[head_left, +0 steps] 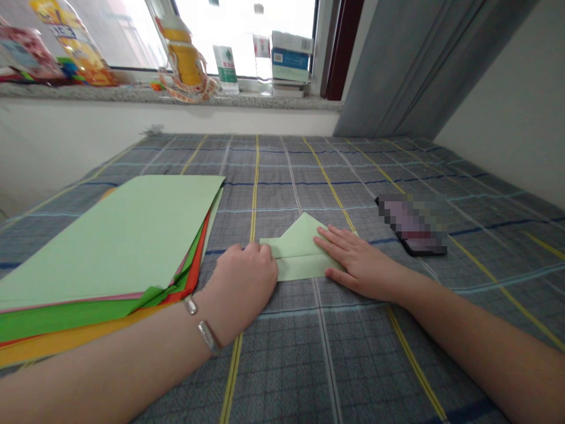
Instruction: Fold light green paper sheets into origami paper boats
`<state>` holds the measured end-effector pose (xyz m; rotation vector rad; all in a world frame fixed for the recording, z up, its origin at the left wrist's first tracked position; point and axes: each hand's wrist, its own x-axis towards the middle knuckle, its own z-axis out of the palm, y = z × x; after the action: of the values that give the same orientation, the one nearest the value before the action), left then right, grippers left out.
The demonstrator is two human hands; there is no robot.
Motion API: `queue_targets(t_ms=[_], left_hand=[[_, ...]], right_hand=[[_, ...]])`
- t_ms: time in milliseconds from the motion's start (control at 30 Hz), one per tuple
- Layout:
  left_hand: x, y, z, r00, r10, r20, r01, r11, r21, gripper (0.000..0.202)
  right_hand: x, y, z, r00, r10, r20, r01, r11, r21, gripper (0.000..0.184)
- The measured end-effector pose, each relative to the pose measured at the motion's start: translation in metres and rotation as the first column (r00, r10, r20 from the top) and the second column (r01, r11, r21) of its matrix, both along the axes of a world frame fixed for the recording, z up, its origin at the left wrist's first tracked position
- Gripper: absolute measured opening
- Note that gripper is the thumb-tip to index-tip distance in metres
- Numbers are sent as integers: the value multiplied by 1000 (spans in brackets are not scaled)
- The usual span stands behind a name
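Observation:
A folded piece of pale green paper (299, 247) lies on the grey checked cloth (309, 353) in front of me. My left hand (242, 282) is curled into a loose fist and its fingertips press on the paper's left edge. A silver bracelet sits on that wrist. My right hand (357, 259) lies flat with its fingers stretched out over the right part of the folded paper, holding it down.
A stack of coloured paper sheets (115, 247), pale green on top, lies at the left. A dark phone (415, 224) rests at the right. Bottles (183, 50) and boxes (291, 59) stand on the window sill at the back. A grey curtain (410, 65) hangs at the right.

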<state>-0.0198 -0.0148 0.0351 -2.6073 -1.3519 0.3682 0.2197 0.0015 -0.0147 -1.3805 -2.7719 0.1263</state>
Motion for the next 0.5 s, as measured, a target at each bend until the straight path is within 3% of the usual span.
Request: queue_targets(t_ms=[267,500], left_hand=[[-1,-4,0,999,-2,43,-1,998,62,23],[-3,-2,-12,996,-39,80,27,988,154,20]], right_hand=[[2,0,-2,999,12,-31,-12,1000,4,64],[2,-1,-1,999,9,-41,-9,1000,13,63]])
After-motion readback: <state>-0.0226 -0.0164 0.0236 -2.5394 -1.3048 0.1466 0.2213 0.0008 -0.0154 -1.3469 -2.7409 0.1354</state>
